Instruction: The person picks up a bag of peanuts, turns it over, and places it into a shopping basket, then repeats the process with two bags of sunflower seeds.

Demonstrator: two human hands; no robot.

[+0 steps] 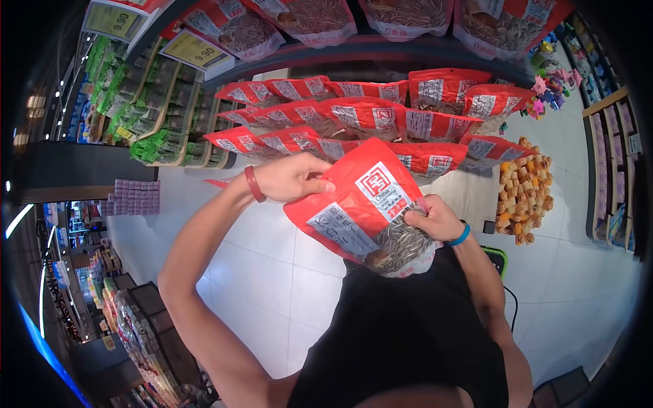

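A red bag of sunflower seeds [364, 224] with a clear lower part is tilted in front of my body, its printed face towards me. My left hand [296, 178], with a red band at the wrist, is closed on the bag's upper left edge, thumb on the front. On the lower right side, my right hand [435, 219] grips the same bag, thumb over the front near the seeds; a blue band circles that wrist. The fingers behind the bag are hidden. Just beyond it, similar red seed bags [360, 114] stand in rows on a low shelf.
More seed bags [408, 17] sit on a higher shelf, with price tags [197, 51] at its left. Green-topped packages [153, 102] fill a rack to the left. A pile of brown and yellow pieces [524, 194] stands at the right. Pale tiled floor [265, 272] lies below.
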